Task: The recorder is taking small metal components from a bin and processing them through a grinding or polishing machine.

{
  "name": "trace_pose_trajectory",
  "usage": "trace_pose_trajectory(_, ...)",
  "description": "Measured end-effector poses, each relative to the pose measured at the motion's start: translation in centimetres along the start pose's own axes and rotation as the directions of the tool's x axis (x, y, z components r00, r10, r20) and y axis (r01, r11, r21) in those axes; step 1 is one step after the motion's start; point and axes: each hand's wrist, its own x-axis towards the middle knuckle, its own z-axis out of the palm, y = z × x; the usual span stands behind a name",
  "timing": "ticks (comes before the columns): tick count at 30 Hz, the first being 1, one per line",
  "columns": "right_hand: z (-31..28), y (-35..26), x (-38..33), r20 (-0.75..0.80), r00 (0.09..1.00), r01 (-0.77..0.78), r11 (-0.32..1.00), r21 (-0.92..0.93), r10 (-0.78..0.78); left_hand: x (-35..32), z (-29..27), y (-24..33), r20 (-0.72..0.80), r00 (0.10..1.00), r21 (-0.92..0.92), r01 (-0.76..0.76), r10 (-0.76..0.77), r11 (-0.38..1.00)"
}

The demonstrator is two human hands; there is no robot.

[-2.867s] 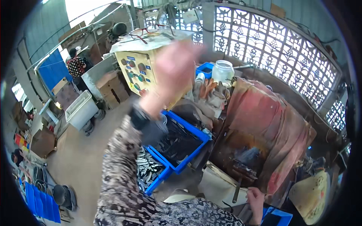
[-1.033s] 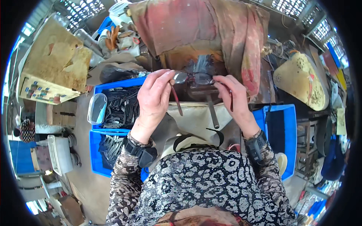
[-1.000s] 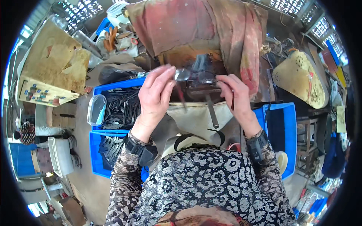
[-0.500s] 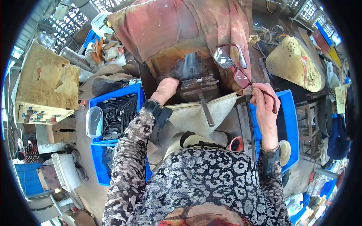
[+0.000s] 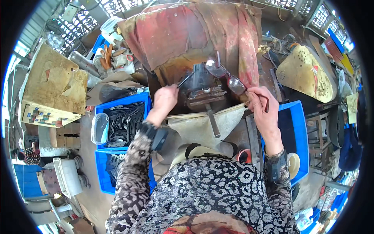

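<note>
My left hand [image 5: 163, 102] is closed on a thin dark metal strip [image 5: 186, 79], its far end pointing up and right at the grey haze over a small metal fixture [image 5: 205, 96]. From the fixture a rod-like handle [image 5: 212, 121] sticks out toward me. On the other side, my right hand [image 5: 265, 107] pinches a pair of red-framed glasses [image 5: 236, 84] by one temple. The lenses hang in the air, up and right of the fixture, catching bright reflections. What lies inside my left fist is hidden.
A stained reddish cloth [image 5: 167, 35] drapes over the far side of the work spot. Left of me stand a blue bin [image 5: 148, 103] of dark metal strips and a second blue bin [image 5: 100, 171]. Another blue bin [image 5: 303, 136] is on the right, below a triangular yellowish board [image 5: 302, 74].
My right hand has moved left and slightly down, swinging the glasses left toward the haze. My left hand has drawn back left and down, and the thin strip now shows in it.
</note>
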Motion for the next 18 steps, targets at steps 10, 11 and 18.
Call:
trace_pose_trajectory(10, 5.7, -8.3, 4.9, 0.41, 0.715, 0.607, 0.794, 0.039, -0.566, -4.6, -20.0, 1.8, -0.181, 0.98, -0.083, 0.066, -0.08, 0.994)
trace_pose_trajectory(11, 6.2, -9.1, 5.0, 0.42, 0.699, 0.613, 0.787, 0.066, -0.579, -5.5, -21.0, 1.9, -0.188, 0.977, -0.069, 0.092, -0.104, 0.993)
trace_pose_trajectory(18, 6.9, -13.3, 6.0, 0.467, 0.605, 0.585, 0.758, 0.289, -0.645, -11.1, -24.4, 4.0, -0.412, 0.884, -0.169, 0.161, -0.219, 0.972)
